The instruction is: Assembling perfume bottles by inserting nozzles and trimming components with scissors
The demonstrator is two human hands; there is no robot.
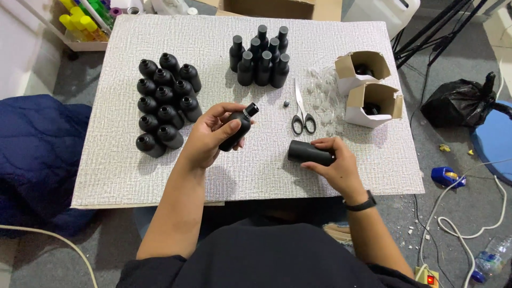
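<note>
My left hand (210, 136) holds a small black bottle (238, 126) tilted, its capped neck pointing up and to the right. My right hand (333, 162) grips a second black bottle (308, 152) that lies on its side on the white textured board (117, 160). Black-handled scissors (302, 114) lie just beyond the two hands. A cluster of several uncapped black bottles (164, 98) stands at the left. Several capped black bottles (260, 56) stand at the far middle.
Two small open white boxes (368, 88) sit at the board's right, beside a scatter of clear plastic bits (322, 96). A blue cushion (32, 154) lies to the left. A black bag (458, 101), cables and a tape dispenser (447, 176) are on the floor at right.
</note>
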